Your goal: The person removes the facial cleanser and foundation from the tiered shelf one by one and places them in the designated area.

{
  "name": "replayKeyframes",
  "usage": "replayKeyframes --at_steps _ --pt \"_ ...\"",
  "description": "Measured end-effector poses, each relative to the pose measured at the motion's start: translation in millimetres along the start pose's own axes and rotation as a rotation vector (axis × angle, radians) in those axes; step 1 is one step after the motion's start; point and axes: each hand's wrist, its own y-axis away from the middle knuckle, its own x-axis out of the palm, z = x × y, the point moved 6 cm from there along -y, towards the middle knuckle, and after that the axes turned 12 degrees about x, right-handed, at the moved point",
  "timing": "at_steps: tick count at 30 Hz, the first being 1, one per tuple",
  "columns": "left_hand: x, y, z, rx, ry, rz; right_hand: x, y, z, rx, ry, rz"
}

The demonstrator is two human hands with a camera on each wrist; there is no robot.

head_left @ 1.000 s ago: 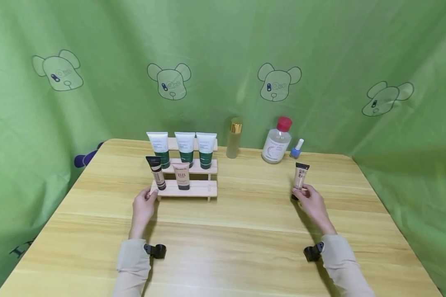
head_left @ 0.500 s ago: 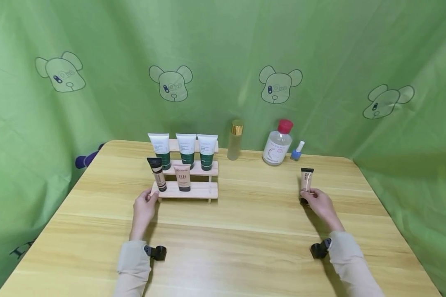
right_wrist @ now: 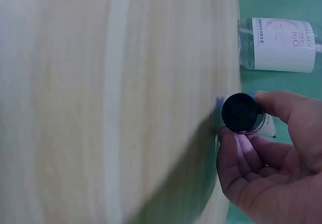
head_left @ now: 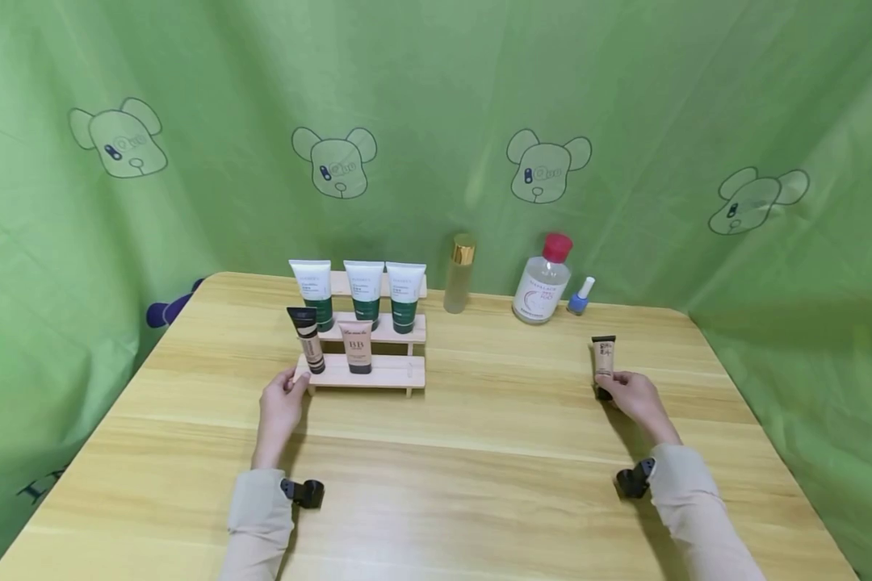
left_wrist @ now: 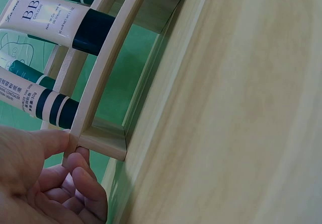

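Observation:
My left hand (head_left: 281,407) pinches the front left corner of a pale wooden stepped rack (head_left: 400,371), thumb and forefinger meeting at its end in the left wrist view. On that lowest step stand a black-and-beige striped concealer tube (head_left: 310,343), right by my thumb, and a pink BB cream tube (head_left: 357,347) with a dark cap. My right hand (head_left: 634,397) holds a small beige cosmetic tube (head_left: 604,355) upright, cap down, over the right side of the table. Thumb and fingers pinch it near its black cap (right_wrist: 240,112) in the right wrist view.
Three white-and-green tubes (head_left: 364,290) stand on the rack's upper step. Along the table's back edge are a gold-capped bottle (head_left: 459,278), a clear bottle (head_left: 541,286) with a red cap and a blue nail polish bottle (head_left: 578,300). A green curtain (head_left: 436,97) hangs behind.
My right hand has moved to the right and a little nearer with the beige tube, which has turned to stand straighter. The left hand keeps its grip on the rack.

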Motion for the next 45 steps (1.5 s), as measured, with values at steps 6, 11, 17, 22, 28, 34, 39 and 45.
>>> replayKeyframes --at_steps 6,11,17,22,28,34,39,45 --pt "0.8 1.0 0.9 0.004 0.0 0.007 -0.5 -5.5 -1.5 -0.013 0.042 -0.007" --pt "1.3 0.4 1.3 -0.003 0.002 0.003 1.0 -7.4 -1.5 -0.04 0.095 -0.024" --pt "-0.4 -0.4 0.0 0.008 0.008 -0.002 2.3 -11.6 -2.1 -0.04 0.112 -0.023" --pt "-0.8 -0.1 -0.7 0.008 0.006 0.001 3.6 -13.6 -4.1 -0.035 0.116 -0.01" --pt "0.0 -0.7 0.6 -0.011 0.017 0.012 4.0 -10.7 -4.7 -0.034 0.124 0.012" --pt "-0.6 -1.5 0.5 -0.013 0.02 0.014 1.8 -4.7 -4.2 -0.049 0.139 -0.009" --pt "-1.1 -2.1 -1.0 0.006 0.029 0.001 1.2 -1.1 -5.7 -0.065 0.133 -0.04" --pt "-0.5 -1.0 -0.5 0.002 0.022 0.002 0.4 1.7 -9.6 -0.071 0.134 -0.086"
